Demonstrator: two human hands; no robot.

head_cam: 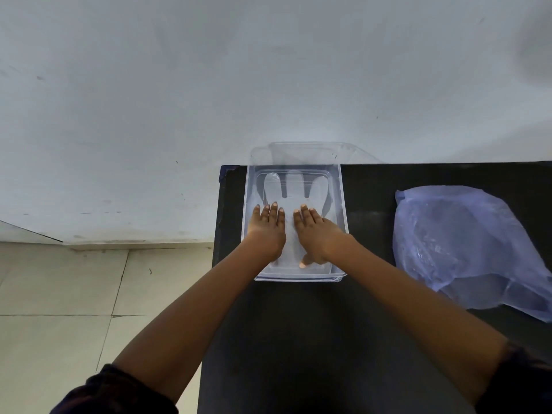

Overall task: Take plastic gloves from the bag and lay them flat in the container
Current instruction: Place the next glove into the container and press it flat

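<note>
Our left hand point(266, 231) and right hand point(317, 236) lie side by side, palms down, fingers spread flat and gripping nothing, pressing on a thin, translucent plastic glove point(294, 191). The glove lies smooth on the floor of the container point(343, 204), its rounded finger shapes pointing away from us. The container is a clear, rigid, rectangular tub with rounded corners, sitting at the far left corner of the matte black worktop point(298, 339). Well to the right lies the bag point(466, 246), a crinkled, filmy bluish plastic sack, slumped and glossy.
</note>
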